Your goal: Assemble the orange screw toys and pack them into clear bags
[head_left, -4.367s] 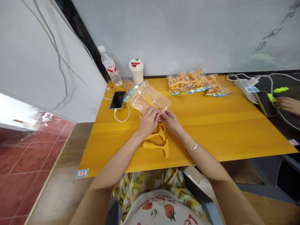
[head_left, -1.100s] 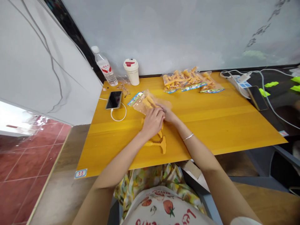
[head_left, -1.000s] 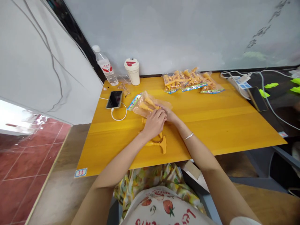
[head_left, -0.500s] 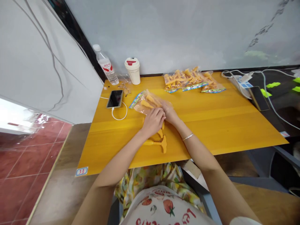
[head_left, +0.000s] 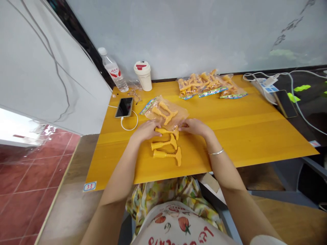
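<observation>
The left grip [head_left: 145, 131] and right grip [head_left: 195, 126] lie open at either end of the top orange piece [head_left: 166, 131] on the bench [head_left: 230, 143]; I can't quite tell if they touch it. A careless nudge could knock it into the two pieces [head_left: 165, 149] at 6 o'clock or the bag [head_left: 182, 114] at 12 o'clock.

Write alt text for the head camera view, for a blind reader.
Left hand and right hand touch an orange T-shaped plastic piece on a yellow table, two similar pieces beside it. A clear bag with more pieces lies beyond.

A yellow wooden table [head_left: 230, 143] with loose orange plastic pieces [head_left: 163, 145], a smartphone [head_left: 124, 107] and clear bags [head_left: 201, 85]
</observation>
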A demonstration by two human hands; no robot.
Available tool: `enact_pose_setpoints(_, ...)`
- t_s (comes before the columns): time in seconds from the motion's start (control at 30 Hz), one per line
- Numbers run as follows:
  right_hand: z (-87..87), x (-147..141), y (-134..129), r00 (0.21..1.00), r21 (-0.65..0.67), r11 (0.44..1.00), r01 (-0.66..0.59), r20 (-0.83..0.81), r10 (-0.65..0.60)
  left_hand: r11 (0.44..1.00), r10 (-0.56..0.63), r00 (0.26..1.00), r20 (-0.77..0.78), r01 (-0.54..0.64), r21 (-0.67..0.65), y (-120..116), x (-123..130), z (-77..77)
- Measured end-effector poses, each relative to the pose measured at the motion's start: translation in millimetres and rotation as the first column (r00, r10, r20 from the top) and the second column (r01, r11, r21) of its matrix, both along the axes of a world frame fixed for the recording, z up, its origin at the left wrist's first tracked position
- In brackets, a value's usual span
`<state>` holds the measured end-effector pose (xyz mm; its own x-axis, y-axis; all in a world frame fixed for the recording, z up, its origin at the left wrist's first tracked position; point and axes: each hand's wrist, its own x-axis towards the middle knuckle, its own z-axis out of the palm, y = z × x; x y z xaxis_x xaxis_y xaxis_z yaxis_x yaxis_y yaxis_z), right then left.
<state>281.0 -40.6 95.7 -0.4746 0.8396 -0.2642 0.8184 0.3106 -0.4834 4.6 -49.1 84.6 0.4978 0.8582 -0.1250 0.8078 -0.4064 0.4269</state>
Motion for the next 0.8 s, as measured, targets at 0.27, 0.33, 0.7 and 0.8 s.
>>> enact_pose_setpoints(0.27,-3.7,16.3,7.0,0.912,-0.174,0.974,-0.143,-0.406,0.061,0.991,-0.116,0.951,0.288,0.092,0.094,-1.3,10.5,6.2)
enact_pose_setpoints(0.33,1.8,25.2,6.6,0.857,-0.277,0.945,-0.173,-0.515,0.006,0.990,-0.107,0.916,0.386,0.064,0.123,-4.0,15.3,8.5)
enact_pose_setpoints(0.7,23.9,116.6,4.5,0.896,-0.455,0.890,0.015,-0.389,-0.214,0.898,0.088,0.833,0.546,-0.304,0.319,7.8,10.6,-5.1)
enact_pose_setpoints(0.8,21.9,114.8,6.0,0.909,-0.458,0.886,0.071,-0.337,-0.247,0.818,0.191,0.795,0.576,-0.453,0.354,21.1,-4.5,-20.7)
